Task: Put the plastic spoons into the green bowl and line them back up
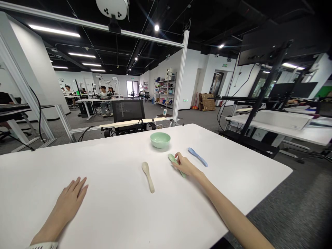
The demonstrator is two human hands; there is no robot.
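Observation:
On the white table [116, 214] lie three spoons side by side: a beige spoon [148, 176], a green spoon [172, 158] and a blue spoon [197, 156]. Beyond them stands a pale green bowl [160, 140]. My right hand [185, 165] reaches out over the green spoon, fingers curled round its handle, with the spoon's bowl poking out past the fingertips. My left hand [70, 200] rests flat on the table at the near left, fingers stretched out and holding nothing.
A black office chair [128, 114] stands behind the table's far edge. An aluminium frame post [180, 76] rises at the far side. Desks and monitor stands [264, 90] fill the right. Several people sit at desks far back left.

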